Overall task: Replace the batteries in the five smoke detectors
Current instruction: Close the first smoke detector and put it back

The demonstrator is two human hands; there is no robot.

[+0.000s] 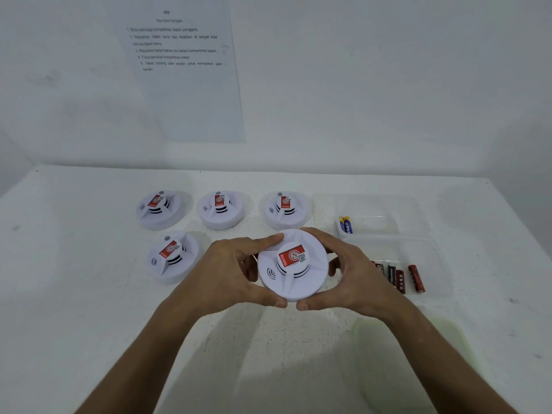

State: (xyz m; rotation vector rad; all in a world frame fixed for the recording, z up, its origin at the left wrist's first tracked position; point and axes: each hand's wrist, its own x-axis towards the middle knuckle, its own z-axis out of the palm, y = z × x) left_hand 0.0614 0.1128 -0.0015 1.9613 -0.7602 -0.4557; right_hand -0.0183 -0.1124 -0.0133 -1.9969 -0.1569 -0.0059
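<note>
A white round smoke detector [294, 282] with a red label on its raised middle is held above the table, face up. My left hand [236, 273] grips its left rim, thumb at the front edge and fingers over the back. My right hand [348, 273] grips the right rim the same way. Three more detectors stand in a back row: left [158, 209], middle [221, 209], right [285, 209]. Another detector [171, 256] sits at the front left.
A clear tray [397, 222] at the back right holds a blue and yellow battery [346, 225]. A nearer clear tray [439, 264] holds several red and black batteries [400, 277]. A pale green lid [454, 333] lies near the right forearm. An instruction sheet [185, 70] hangs on the wall.
</note>
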